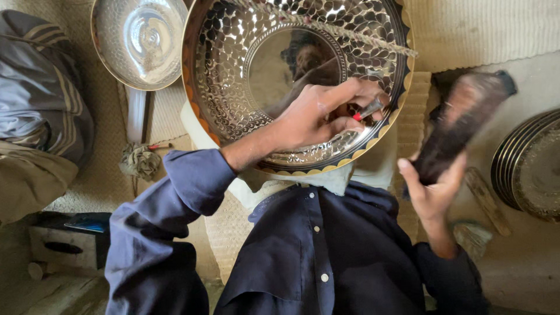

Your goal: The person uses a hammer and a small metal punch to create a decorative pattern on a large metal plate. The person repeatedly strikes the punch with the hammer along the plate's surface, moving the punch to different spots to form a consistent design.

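A large round metal tray (233, 64) with a hammered, scale-like pattern, a smooth mirror centre and a gold scalloped rim stands tilted against the person's lap, filling the view from 11 to 1 o'clock; its top edge is cut off by the frame. Nothing lies in it; the centre only reflects the person dimly. The left hand (318, 116) reaches across the tray at about 1 o'clock from the middle of the view, its fingers closed tight on a small metal punch (368, 109) with a red band, the tip set against the patterned band near the rim at the tray's 4 o'clock. The right hand (431, 186), at 3 o'clock, has its fingers wrapped around the handle of a dark hammer-like tool (466, 116), raised and blurred, so its exact shape is hard to make out. A thin grey stick (350, 34) lies across the upper part of the tray. At 10 o'clock a second, smaller silver tray (140, 41) stands partly cut off at the top, empty too. At 3 o'clock, on the right edge, a stack of plates (525, 169) is half out of view. A knot of rag (139, 160) lies on the woven mat (93, 175) at 9 o'clock, beside folded grey cloth (41, 99).
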